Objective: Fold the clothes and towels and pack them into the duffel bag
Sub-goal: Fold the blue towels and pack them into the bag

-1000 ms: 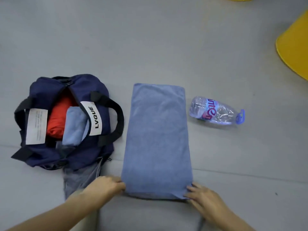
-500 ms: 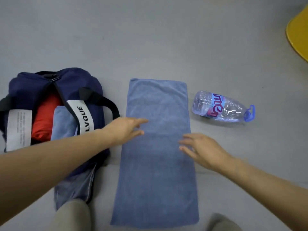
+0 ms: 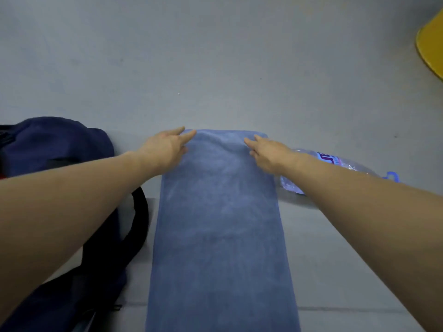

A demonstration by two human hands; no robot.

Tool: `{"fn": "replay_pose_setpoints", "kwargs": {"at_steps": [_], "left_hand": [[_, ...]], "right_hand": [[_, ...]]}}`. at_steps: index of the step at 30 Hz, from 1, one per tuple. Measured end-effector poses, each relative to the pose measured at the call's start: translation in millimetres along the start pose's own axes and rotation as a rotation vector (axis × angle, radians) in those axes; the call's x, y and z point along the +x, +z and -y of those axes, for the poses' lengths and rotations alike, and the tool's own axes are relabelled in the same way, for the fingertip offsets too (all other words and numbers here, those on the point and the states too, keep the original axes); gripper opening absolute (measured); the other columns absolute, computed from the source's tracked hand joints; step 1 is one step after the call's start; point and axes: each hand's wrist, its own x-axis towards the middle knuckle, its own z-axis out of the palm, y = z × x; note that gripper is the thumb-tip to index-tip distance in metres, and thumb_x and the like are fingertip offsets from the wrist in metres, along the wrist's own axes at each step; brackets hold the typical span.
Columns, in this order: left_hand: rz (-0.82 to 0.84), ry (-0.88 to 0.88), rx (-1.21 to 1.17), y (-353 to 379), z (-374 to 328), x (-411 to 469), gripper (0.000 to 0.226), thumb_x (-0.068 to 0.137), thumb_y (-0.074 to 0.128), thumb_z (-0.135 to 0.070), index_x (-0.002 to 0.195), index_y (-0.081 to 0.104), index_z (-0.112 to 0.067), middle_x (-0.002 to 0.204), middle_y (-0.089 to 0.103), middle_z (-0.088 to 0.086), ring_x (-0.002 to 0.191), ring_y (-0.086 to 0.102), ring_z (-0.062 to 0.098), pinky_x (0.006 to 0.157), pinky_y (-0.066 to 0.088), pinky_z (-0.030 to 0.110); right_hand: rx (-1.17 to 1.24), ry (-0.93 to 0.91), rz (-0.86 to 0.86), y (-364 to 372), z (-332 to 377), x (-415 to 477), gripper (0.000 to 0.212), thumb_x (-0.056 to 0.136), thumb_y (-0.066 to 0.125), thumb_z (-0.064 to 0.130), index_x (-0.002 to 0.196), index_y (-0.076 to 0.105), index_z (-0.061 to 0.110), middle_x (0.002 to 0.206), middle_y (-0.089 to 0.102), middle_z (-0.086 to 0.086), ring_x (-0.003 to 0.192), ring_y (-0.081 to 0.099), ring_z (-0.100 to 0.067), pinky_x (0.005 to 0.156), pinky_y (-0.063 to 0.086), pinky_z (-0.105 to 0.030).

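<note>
Grey floor (image 3: 215,56), seam lines near the person; part of a yellow object (image 3: 431,44) at the upper right edge.

Blue towel (image 3: 220,224) lies flat as 1 long strip. Its long axis runs straight away from the person, near end out of frame at the bottom, far short edge square across the top.

Both arms are stretched to that far edge. Left hand (image 3: 165,149): fingers extended, tips on the far-left corner. Right hand (image 3: 268,154): fingers extended, tips on the cloth a little inboard of the far-right corner. Neither shows a closed grip, and whether a thumb is tucked under the edge cannot be told.

The hands sit at the 2 ends of the short edge with the towel's length between them and the body. Judgement: the next fold likely brings the far edge back toward the person along the long axis, halving the strip.

Navy duffel bag (image 3: 55,144) sits just left of the towel, under the left forearm, so the left hand is nearer for packing. Its opening is mostly hidden. Clear water bottle (image 3: 345,168) lies on its side just right of the towel, partly behind the right arm.
</note>
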Motion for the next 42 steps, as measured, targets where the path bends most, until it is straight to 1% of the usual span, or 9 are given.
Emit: {"fn": "replay_pose_setpoints", "kwargs": {"at_steps": [5, 12, 17, 20, 24, 29, 32, 36, 42], "left_hand": [[-0.022, -0.031, -0.023, 9, 20, 19, 0.054, 0.105, 0.044, -0.02, 0.156, 0.031, -0.023, 0.163, 0.029, 0.01, 0.146, 0.035, 0.03, 0.114, 0.025, 0.03], [-0.093, -0.074, -0.032, 21, 40, 36, 0.052, 0.1, 0.055, -0.017, 0.151, 0.044, -0.018, 0.149, 0.049, 0.014, 0.131, 0.048, 0.041, 0.109, 0.038, 0.043], [-0.244, -0.098, -0.062, 18, 29, 42, 0.034, 0.095, 0.057, -0.015, 0.128, 0.067, -0.016, 0.115, 0.067, 0.014, 0.109, 0.058, 0.041, 0.093, 0.047, 0.044], [-0.299, -0.062, -0.066, 11, 24, 36, 0.024, 0.094, 0.057, -0.019, 0.111, 0.075, -0.022, 0.107, 0.067, 0.01, 0.103, 0.059, 0.039, 0.086, 0.05, 0.044], [-0.385, -0.107, -0.142, -5, 25, 14, 0.022, 0.097, 0.053, -0.02, 0.106, 0.073, -0.021, 0.105, 0.068, 0.007, 0.101, 0.06, 0.033, 0.081, 0.046, 0.041], [-0.456, -0.165, -0.234, -36, 23, -38, 0.021, 0.102, 0.05, -0.021, 0.111, 0.069, -0.02, 0.104, 0.074, 0.005, 0.099, 0.065, 0.03, 0.083, 0.045, 0.037], [-0.48, -0.167, -0.284, -47, 9, -87, 0.025, 0.102, 0.051, -0.02, 0.12, 0.069, -0.02, 0.111, 0.073, 0.003, 0.106, 0.065, 0.026, 0.09, 0.046, 0.035], [-0.468, -0.005, -0.18, -45, -16, -171, 0.023, 0.1, 0.056, -0.019, 0.115, 0.073, -0.021, 0.107, 0.075, 0.004, 0.102, 0.067, 0.028, 0.087, 0.048, 0.037], [-0.278, 0.187, -0.165, 6, -46, -313, 0.023, 0.101, 0.051, -0.026, 0.111, 0.07, -0.018, 0.098, 0.071, 0.002, 0.089, 0.067, 0.027, 0.076, 0.053, 0.039]], "right_hand": [[-0.021, -0.001, -0.05, 8, -2, 27, 0.058, 0.107, 0.032, 0.019, 0.16, 0.008, 0.02, 0.167, 0.004, -0.01, 0.152, 0.015, -0.032, 0.121, 0.022, -0.042], [0.069, 0.131, -0.292, 4, -7, 47, 0.059, 0.099, 0.045, 0.012, 0.155, 0.028, 0.02, 0.144, 0.045, -0.017, 0.13, 0.044, -0.041, 0.107, 0.04, -0.042], [0.022, 0.172, -0.36, 5, -5, 52, 0.038, 0.093, 0.045, 0.007, 0.129, 0.053, 0.018, 0.125, 0.057, -0.014, 0.115, 0.051, -0.038, 0.084, 0.042, -0.037], [0.007, 0.124, -0.375, -2, -3, 51, 0.028, 0.091, 0.048, 0.011, 0.114, 0.064, 0.018, 0.116, 0.064, -0.012, 0.114, 0.053, -0.037, 0.083, 0.045, -0.038], [0.18, 0.075, -0.393, -12, 0, 38, 0.015, 0.084, 0.049, 0.012, 0.095, 0.055, 0.02, 0.093, 0.061, -0.006, 0.095, 0.055, -0.035, 0.07, 0.039, -0.034], [0.212, -0.055, -0.471, -39, 10, -18, 0.023, 0.085, 0.049, 0.014, 0.107, 0.054, 0.021, 0.098, 0.064, -0.005, 0.088, 0.055, -0.034, 0.072, 0.042, -0.037], [0.208, -0.109, -0.519, -37, 13, -67, 0.017, 0.085, 0.052, 0.017, 0.099, 0.058, 0.024, 0.093, 0.067, -0.002, 0.087, 0.057, -0.03, 0.074, 0.046, -0.038], [0.151, -0.201, -0.467, -1, 20, -160, 0.008, 0.087, 0.058, 0.017, 0.094, 0.059, 0.021, 0.081, 0.062, 0.003, 0.078, 0.054, -0.023, 0.066, 0.036, -0.032], [0.115, -0.278, -0.334, 84, 26, -283, 0.012, 0.079, 0.064, 0.012, 0.085, 0.056, 0.02, 0.08, 0.063, 0.001, 0.08, 0.055, -0.026, 0.066, 0.046, -0.039]]}}
